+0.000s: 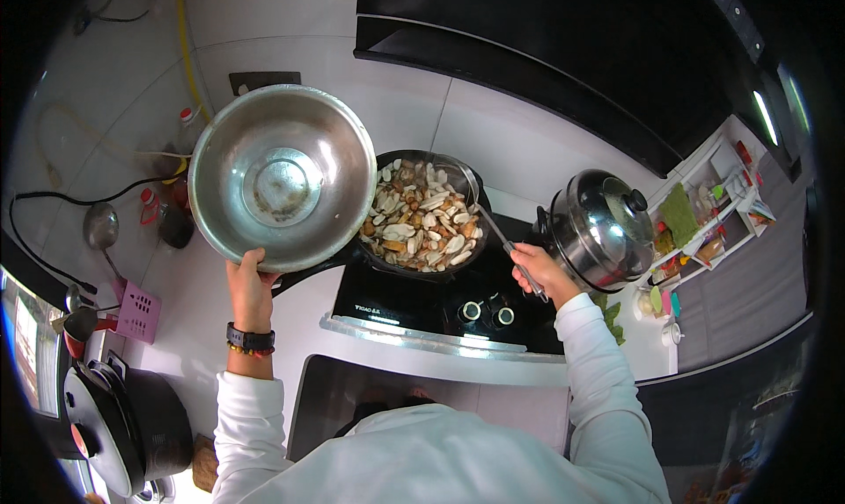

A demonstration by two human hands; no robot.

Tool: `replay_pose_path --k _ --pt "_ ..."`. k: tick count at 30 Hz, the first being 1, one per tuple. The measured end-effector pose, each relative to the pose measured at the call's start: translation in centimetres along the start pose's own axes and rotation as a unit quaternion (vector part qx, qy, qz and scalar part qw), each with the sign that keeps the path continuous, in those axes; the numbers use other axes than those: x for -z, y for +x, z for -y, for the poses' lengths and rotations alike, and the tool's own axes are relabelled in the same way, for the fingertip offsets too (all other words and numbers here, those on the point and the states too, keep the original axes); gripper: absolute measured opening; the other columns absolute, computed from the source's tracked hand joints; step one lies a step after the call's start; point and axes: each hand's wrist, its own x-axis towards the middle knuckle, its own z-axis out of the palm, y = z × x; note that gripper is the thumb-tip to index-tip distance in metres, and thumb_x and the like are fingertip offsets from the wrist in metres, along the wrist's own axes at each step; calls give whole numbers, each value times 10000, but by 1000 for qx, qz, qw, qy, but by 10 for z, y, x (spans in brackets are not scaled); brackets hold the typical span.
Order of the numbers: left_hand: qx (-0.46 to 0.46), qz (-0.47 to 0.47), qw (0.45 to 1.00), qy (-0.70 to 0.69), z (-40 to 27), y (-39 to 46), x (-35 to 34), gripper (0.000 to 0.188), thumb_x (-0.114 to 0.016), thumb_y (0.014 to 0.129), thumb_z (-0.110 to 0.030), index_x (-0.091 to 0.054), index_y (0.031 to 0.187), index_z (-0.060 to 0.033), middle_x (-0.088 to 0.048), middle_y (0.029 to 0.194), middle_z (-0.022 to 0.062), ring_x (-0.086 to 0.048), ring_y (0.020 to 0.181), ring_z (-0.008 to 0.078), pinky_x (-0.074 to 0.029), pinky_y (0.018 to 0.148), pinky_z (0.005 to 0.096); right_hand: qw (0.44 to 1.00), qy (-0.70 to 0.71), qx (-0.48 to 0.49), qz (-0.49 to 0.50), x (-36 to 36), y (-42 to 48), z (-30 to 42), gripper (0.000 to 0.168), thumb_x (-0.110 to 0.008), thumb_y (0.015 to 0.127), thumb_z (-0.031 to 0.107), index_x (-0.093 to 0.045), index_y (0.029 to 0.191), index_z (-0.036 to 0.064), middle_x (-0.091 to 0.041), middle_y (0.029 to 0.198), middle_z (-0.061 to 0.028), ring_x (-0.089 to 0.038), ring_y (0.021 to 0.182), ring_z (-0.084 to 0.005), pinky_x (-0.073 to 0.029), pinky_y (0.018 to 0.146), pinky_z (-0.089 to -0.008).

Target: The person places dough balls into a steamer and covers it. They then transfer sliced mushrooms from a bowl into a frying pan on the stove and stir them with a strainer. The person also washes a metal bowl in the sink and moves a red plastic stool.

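My left hand (252,293) grips the rim of a wide stainless steel bowl (284,180), thumb over the edge. The bowl is tilted towards me, its inside bare with brownish stains at the bottom. Beside it a black wok (485,240) stands on the stove, filled with sliced mushrooms (426,220), pale and brown. My right hand (541,271) is closed around the handle of a metal ladle or skimmer (492,223). The tool's head lies at the far right side of the wok, partly blurred. The bowl hides the wok's left edge.
A lidded steel pot (601,230) stands right of the wok on the black gas stove (409,306). The range hood (528,55) overhangs the back. At left are a pink utensil basket (140,312), bottles (173,213) and a rice cooker (125,425). A seasoning rack (706,220) stands at right.
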Motion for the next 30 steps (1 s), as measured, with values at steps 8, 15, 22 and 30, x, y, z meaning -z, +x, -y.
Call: replay_pose_path --k 8,15,22,30 --pt "-23 -20 1000 -3 -7 -6 10 337 -511 802 -79 -432 1118 9 -530 1015 114 -578 860 238 -543 674 369 921 338 -85 172 -34 6 -22 239 -426 950 321 -502 1068 128 -406 587 28 -345 413 -55 -265 319 -207" --pt "-36 -27 999 -5 -14 -6 11 305 -501 802 -65 -449 1090 23 -531 1007 115 -584 862 236 -560 677 383 947 292 3 131 -35 -27 -11 221 -436 948 291 -494 1081 123 -413 582 19 -342 399 -50 -262 318 -195" --pt "-37 -18 999 -20 -7 -1 19 302 -500 801 -58 -449 1087 24 -528 1012 116 -590 849 235 -564 673 380 992 79 71 67 -37 -56 16 242 -443 936 217 -492 1119 66 -447 550 -4 -373 343 -72 -306 315 -215" --pt "-31 -21 999 -20 -9 1 24 281 -512 797 -62 -472 1062 22 -539 992 105 -584 855 227 -550 684 371 988 -46 139 41 -39 -89 43 311 -449 921 148 -463 1213 41 -464 552 8 -408 365 -46 -313 330 -191"
